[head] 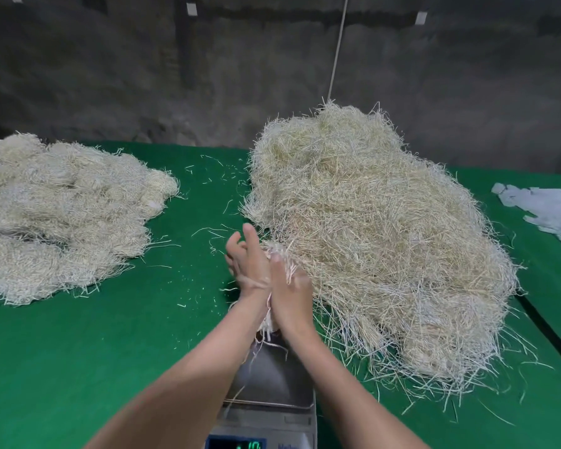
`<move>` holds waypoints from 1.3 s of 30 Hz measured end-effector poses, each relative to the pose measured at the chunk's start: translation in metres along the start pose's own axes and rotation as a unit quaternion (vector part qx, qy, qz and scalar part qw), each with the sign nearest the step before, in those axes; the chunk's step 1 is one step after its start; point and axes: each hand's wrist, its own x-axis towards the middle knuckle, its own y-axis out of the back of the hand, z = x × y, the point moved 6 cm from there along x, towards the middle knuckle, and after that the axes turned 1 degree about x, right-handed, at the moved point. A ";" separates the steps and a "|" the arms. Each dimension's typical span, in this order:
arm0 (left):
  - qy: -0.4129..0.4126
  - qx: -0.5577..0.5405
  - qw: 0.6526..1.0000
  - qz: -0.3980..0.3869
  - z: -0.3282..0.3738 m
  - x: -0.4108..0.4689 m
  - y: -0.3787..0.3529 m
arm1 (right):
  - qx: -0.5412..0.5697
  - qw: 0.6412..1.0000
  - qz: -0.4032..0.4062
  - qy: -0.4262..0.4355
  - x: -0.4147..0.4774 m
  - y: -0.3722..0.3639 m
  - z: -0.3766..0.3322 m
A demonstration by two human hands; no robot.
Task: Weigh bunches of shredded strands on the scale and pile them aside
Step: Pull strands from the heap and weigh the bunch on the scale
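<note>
A bunch of pale shredded strands (280, 254) is pressed between my two palms, just above the far end of the scale. My left hand (248, 264) is on its left side with fingers pointing up and partly spread. My right hand (290, 288) presses against it from the right. Strand ends hang below my wrists over the scale's steel pan (272, 374). The scale's green digits (250, 444) glow at the bottom edge. A big loose heap of strands (370, 238) lies to the right, touching my right hand. Neat weighed bunches (62, 218) are piled at the left.
The green table cover (94, 351) carries scattered stray strands between the piles. A crumpled pale sheet (544, 212) lies at the far right. A thin cord (337, 50) hangs down behind the big heap. A dark wall stands behind the table.
</note>
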 end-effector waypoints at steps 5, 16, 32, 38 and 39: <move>0.106 -0.059 0.968 -0.222 -0.035 -0.043 -0.024 | 0.132 0.975 0.157 -0.090 0.037 0.034 -0.005; 0.173 -0.164 0.958 -0.161 -0.029 -0.024 -0.011 | -0.194 0.954 0.055 0.220 0.010 0.012 -0.032; 0.067 -0.111 0.978 -0.162 -0.009 -0.045 -0.021 | 0.075 0.985 0.080 -0.134 0.046 0.029 0.020; 0.277 -0.232 0.925 -0.116 -0.035 -0.041 -0.023 | -0.080 0.997 0.024 -0.001 0.026 0.011 0.009; 0.298 -0.229 0.921 -0.104 -0.037 -0.031 -0.019 | -0.156 0.987 -0.016 0.043 0.018 0.006 0.010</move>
